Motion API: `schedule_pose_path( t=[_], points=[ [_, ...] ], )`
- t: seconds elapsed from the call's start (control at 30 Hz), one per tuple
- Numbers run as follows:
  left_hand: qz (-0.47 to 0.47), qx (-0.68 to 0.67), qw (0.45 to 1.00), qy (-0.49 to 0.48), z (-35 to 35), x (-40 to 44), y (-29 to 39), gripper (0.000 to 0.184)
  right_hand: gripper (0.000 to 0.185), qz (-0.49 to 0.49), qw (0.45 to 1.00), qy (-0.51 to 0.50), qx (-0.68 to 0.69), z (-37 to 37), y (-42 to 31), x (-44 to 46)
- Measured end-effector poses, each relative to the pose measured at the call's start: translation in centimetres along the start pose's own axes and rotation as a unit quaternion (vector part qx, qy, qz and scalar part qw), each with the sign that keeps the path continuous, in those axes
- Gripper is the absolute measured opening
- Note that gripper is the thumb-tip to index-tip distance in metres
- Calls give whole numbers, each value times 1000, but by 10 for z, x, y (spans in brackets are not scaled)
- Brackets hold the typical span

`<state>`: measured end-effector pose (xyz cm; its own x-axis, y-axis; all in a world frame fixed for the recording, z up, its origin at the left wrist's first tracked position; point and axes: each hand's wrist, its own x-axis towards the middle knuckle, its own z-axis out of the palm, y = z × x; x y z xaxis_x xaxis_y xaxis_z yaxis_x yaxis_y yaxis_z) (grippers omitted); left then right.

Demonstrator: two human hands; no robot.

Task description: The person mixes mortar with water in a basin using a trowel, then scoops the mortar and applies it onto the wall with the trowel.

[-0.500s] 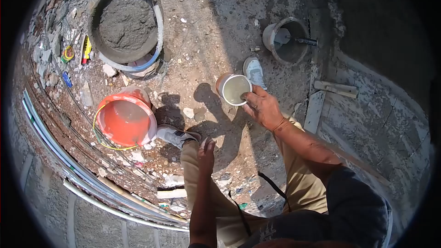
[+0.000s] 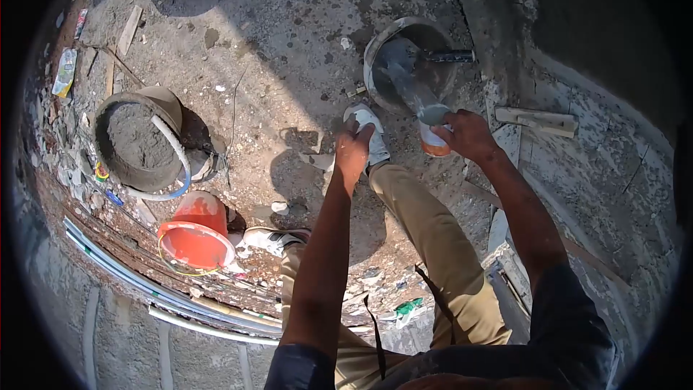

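Note:
My right hand (image 2: 469,137) grips a small white and reddish-brown cup (image 2: 434,137) by its rim. The cup is tipped, and cloudy water (image 2: 411,90) streams from it into the grey bucket (image 2: 372,65) just beyond. A tool with a dark handle (image 2: 451,56) lies across that bucket's rim; its other end is hidden by the splash. My left hand (image 2: 354,146) hangs over my shoe, to the left of the cup, its fingers curled together; whether they hold anything small is hidden.
A bucket of wet mortar (image 2: 177,112) with a pale hose on its rim stands at the left. Below it an orange bucket (image 2: 198,209) leans over. Pipes (image 2: 216,332) run along the lower left. A wooden piece (image 2: 538,121) lies at the right.
My right hand has carried the cup up and right to the grey bucket and tipped it; water now pours out. My left hand has risen and reached forward. The camera view has shifted.

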<state>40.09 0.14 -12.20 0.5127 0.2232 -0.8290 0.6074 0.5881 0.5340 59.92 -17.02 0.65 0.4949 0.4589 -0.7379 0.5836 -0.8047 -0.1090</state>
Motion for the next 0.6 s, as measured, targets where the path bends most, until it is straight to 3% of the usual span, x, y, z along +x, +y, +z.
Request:
schedule_pose_path(
  t=[0.07,0.17,0.23,0.33,0.43,0.5,0.57,0.6],
  points=[
    [-43,-121,991,36,43,10,8,52,44,8,1000,-25,14,-1,7,-1],
    [8,-228,972,-61,70,23,5,52,45,44,995,-80,28,-17,9,-6],
    [-27,-225,971,-74,80,39,-11,53,43,41,997,-68,5,-18,18,-13],
    [25,-314,948,-44,83,48,-22,58,34,-2,1000,-26,-15,-35,4,-19],
    [-78,-322,943,42,71,21,-26,63,28,-56,998,40,14,-53,-54,-22],
    [-128,-277,951,59,59,-3,-48,73,30,-91,993,67,34,-68,-106,-24],
    [25,-26,999,37,57,-22,-117,82,30,-164,961,63,215,-62,-184,-26],
    [63,43,997,32,56,-31,-138,86,35,-192,975,1,114,-62,-216,-30]
  ],
)
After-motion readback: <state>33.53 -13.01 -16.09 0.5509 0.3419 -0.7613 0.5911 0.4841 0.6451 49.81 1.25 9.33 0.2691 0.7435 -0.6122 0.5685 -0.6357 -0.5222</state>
